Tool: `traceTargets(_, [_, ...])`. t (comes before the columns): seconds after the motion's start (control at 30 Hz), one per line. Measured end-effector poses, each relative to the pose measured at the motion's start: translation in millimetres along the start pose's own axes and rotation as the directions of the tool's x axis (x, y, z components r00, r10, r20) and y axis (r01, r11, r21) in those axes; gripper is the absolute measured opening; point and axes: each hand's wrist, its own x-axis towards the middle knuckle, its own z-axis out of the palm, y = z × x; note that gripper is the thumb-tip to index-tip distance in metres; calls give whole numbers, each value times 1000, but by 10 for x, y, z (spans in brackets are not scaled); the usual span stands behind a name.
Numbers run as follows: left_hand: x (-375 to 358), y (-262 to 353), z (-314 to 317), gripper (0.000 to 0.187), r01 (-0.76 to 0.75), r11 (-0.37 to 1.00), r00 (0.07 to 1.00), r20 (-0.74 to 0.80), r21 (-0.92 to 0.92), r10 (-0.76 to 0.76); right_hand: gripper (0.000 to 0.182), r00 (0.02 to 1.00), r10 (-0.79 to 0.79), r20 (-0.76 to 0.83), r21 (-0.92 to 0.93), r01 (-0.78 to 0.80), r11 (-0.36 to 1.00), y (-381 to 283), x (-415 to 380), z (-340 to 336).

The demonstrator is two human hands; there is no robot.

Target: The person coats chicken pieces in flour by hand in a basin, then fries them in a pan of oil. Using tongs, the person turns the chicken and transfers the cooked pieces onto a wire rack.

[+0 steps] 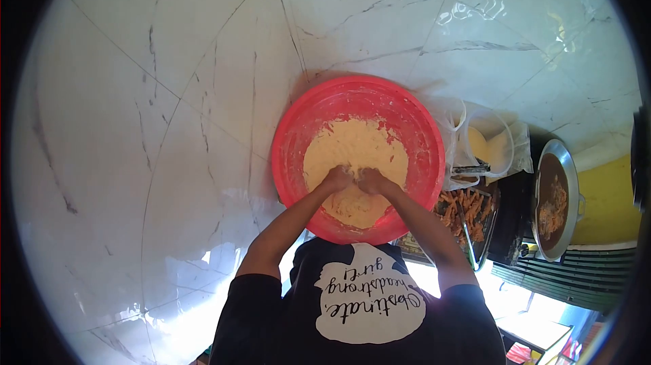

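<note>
A round red basin (pixel 288 141) in front of my body holds pale yellowish flour (pixel 359 136). My left hand (pixel 338 178) is sunk into the flour near the middle of the basin. Just to its right, my right hand (pixel 370 180) is also in the flour, a small gap between the two. Flour covers the fingers of both hands, so their shape and anything they hold are hidden. A rougher, slightly orange patch of flour (pixel 354 203) lies on the near side of the hands. Streaks of flour cling to the basin's inner wall.
Right of the basin stand a clear plastic tub (pixel 503 144) with yellowish contents and a tray of fried orange-brown pieces (pixel 468 212) with metal tongs (pixel 466 229). Farther right, a wide metal pan (pixel 571 195) holds brown oil and frying food (pixel 553 209). Marble-patterned tiles (pixel 169 93) surround the basin.
</note>
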Motion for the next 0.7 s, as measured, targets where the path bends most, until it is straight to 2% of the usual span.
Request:
traceTargets(0.07, [-148,199,-77,37,120,985,937,314,127,-155,35,946,64,319,17,-74,997,-120,-75,-52])
traceTargets(0.1, [-232,341,-192,37,120,985,937,314,126,-155,35,945,65,320,16,-74,997,-100,-133,-77])
traceTargets(0.17, [-416,524,-442,34,-130,977,900,434,170,44,33,974,-154,166,81,143,986,5,-306,-95])
traceTargets(0.2, [-429,464,-455,34,-127,977,900,434,169,41,33,973,-155,168,81,143,986,31,-357,-150])
traceTargets(0.27, [-472,293,-457,29,-115,962,915,350,-246,199,33,973,-172,155,193,141,971,43,-436,-228])
traceTargets(0.3, [-456,219,-465,29,-111,963,916,350,-247,196,33,972,-173,158,195,141,971,68,-439,-238])
traceTargets(0.33, [-407,158,-480,33,69,984,939,345,-163,-9,34,987,-115,113,262,82,961,94,-428,-262])
traceTargets(0.37, [-376,110,-462,37,252,964,921,325,-83,-213,35,996,-51,73,332,24,943,112,-436,-263])
traceTargets(0.4, [-338,-28,-339,37,250,965,922,326,-83,-211,35,996,-50,71,332,23,943,113,-420,-233])
traceTargets(0.47, [-290,-292,-38,32,606,780,767,377,-157,-520,31,929,306,210,193,-346,918,143,-335,-86])
traceTargets(0.5, [-355,-76,-89,32,605,782,766,378,-151,-519,31,929,307,209,198,-347,917,222,-246,50])
traceTargets(0.57, [-589,584,-271,43,729,581,646,644,-363,-409,31,864,153,480,310,-330,891,401,-93,312])
traceTargets(0.6, [-577,582,-199,43,726,583,648,646,-365,-403,31,864,158,477,307,-333,892,359,-151,233])
traceTargets(0.67, [-557,449,-25,49,604,523,796,486,-601,-361,37,904,122,410,605,-370,706,149,-338,13])
traceTargets(0.7, [-493,357,10,49,602,522,797,484,-604,-360,37,904,122,409,603,-369,708,164,-346,4])
